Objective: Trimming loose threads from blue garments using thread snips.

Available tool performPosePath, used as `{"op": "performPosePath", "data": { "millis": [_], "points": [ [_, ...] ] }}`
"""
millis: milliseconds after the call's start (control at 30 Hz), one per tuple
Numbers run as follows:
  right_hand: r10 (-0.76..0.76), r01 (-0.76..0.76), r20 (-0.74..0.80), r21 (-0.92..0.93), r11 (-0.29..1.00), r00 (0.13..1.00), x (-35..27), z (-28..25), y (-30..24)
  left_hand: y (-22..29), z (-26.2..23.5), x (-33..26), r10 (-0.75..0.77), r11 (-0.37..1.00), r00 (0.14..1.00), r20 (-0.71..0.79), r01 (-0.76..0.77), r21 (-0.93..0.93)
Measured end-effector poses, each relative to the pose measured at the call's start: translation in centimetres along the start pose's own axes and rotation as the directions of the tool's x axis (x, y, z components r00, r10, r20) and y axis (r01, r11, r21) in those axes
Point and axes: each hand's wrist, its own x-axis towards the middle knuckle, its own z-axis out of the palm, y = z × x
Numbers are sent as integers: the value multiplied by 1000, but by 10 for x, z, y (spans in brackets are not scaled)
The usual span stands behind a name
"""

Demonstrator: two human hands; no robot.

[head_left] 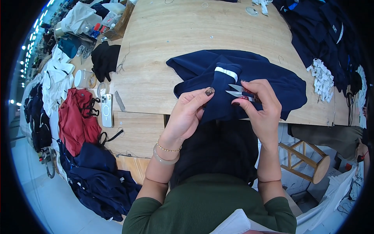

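A navy garment [272, 78] lies spread at the table's near edge, one narrow part with a white band [226, 72] raised toward me. My left hand [189, 111] pinches this navy fabric between thumb and fingers, the thumb on top. In my right hand [263, 105] is a pair of small thread snips [237, 92] with red on the grip. Their two pointed blades stand apart and point left, over the fabric just right of my left thumb. Whether the blades touch a thread cannot be made out.
A white phone [106, 110], a red garment [78, 121] and a tape roll [103, 89] lie at the left. Navy clothes [101, 187] are heaped lower left. White labels [322, 80] bunch at the right, beside more navy garments [315, 39]. A wooden stool [321, 169] lies at lower right.
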Motion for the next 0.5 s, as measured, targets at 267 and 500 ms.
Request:
{"op": "performPosePath", "data": {
  "millis": [267, 500],
  "points": [
    [7, -6, -5, 39, 999, 1000, 1, 1, 0, 0, -1, -1, -1, 1000, 1000, -10, 1, 17],
    [-11, 10, 11, 68, 998, 1000, 2, 2, -1, -1, -1, 0, -3, 1000, 1000, -9, 3, 7]
  ]
}}
